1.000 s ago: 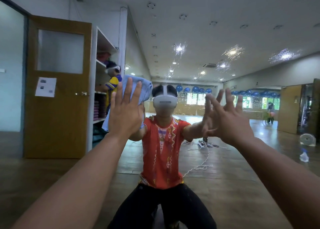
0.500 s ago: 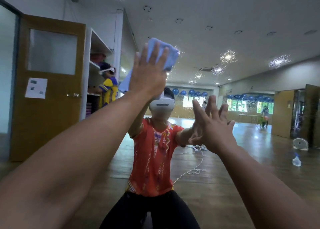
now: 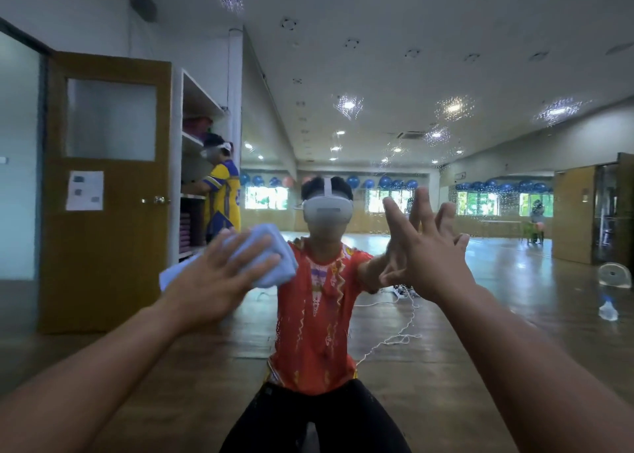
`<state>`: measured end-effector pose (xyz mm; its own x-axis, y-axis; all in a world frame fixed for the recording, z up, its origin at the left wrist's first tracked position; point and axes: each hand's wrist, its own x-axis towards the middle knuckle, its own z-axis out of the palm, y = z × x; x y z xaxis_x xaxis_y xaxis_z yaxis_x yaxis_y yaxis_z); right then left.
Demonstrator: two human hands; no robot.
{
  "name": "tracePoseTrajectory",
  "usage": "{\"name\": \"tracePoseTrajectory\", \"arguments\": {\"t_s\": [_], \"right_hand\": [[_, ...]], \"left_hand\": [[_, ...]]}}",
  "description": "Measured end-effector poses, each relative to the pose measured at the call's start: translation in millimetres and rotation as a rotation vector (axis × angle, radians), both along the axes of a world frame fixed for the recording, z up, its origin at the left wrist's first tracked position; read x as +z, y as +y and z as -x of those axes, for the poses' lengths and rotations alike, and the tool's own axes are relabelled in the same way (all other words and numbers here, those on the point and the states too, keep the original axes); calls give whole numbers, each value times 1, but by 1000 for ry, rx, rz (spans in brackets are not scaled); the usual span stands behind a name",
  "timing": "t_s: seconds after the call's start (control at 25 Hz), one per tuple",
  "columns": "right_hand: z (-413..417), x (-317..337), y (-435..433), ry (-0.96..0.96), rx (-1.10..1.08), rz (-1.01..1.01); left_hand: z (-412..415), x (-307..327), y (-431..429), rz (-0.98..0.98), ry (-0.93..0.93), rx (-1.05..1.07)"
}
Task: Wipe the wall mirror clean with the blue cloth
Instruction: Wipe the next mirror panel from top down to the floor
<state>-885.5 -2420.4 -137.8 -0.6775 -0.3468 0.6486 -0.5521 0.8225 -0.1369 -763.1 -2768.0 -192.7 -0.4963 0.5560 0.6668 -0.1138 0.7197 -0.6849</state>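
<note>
Blue folded cloth (image 3: 271, 263) lay pinned to the large wall mirror (image 3: 377, 57) under the flat, straight fingers of the left hand (image 3: 212, 281), pressed rather than gripped, so I judged a fast stroke could let it slide out and drop. To its right the right hand (image 3: 432, 257) rested bare on the glass, fingers spread and holding nothing, which risked fresh prints, while fine water droplets (image 3: 453, 107) above that hand could easily be missed. No mirror edge showed on any side of the hands, so strokes seemed to have free room upward, outward and down.
</note>
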Motion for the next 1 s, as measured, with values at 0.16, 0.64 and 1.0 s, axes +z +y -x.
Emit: {"name": "tracePoseTrajectory", "arguments": {"t_s": [0.16, 0.64, 1.0], "right_hand": [[3, -1, -1, 7, -2, 7], [-1, 0, -1, -11, -25, -6], [-4, -1, -1, -3, -7, 0]], "left_hand": [[-3, 89, 2, -357, 185, 63], [46, 28, 69, 39, 23, -135], [11, 102, 10, -260, 273, 55]]}}
